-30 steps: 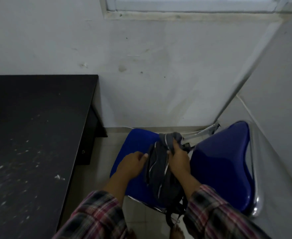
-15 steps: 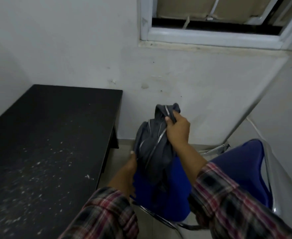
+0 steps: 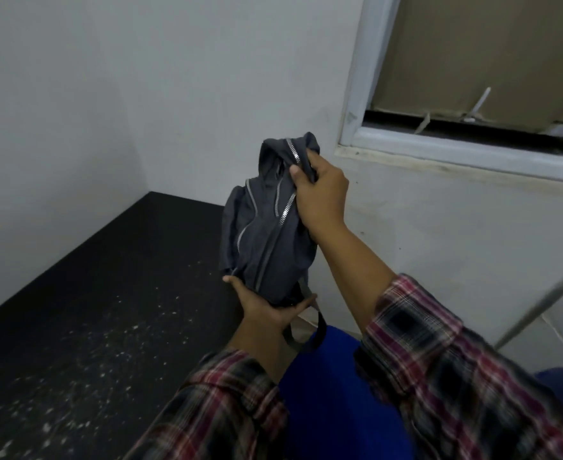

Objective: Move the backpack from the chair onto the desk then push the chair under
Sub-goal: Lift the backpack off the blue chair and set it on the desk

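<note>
A small dark grey backpack (image 3: pixel 266 224) with silver zips hangs in the air above the right edge of the black desk (image 3: pixel 107 293). My right hand (image 3: pixel 320 194) grips its top, bunching the fabric. My left hand (image 3: pixel 266 305) cups its bottom from below. A strap loop (image 3: pixel 306 333) dangles under it. The blue chair (image 3: pixel 336 393) shows below my arms, mostly hidden by my plaid sleeves.
The desk top is dusted with white specks and fills the left side, set into the corner of two white walls. A white-framed window (image 3: pixel 472 151) sits at the upper right. A metal chair tube (image 3: pixel 539 307) slants at the right.
Both hands have lifted the backpack off the chair seat, up and to the left, until it hangs over the desk's edge. The view has tilted upward.
</note>
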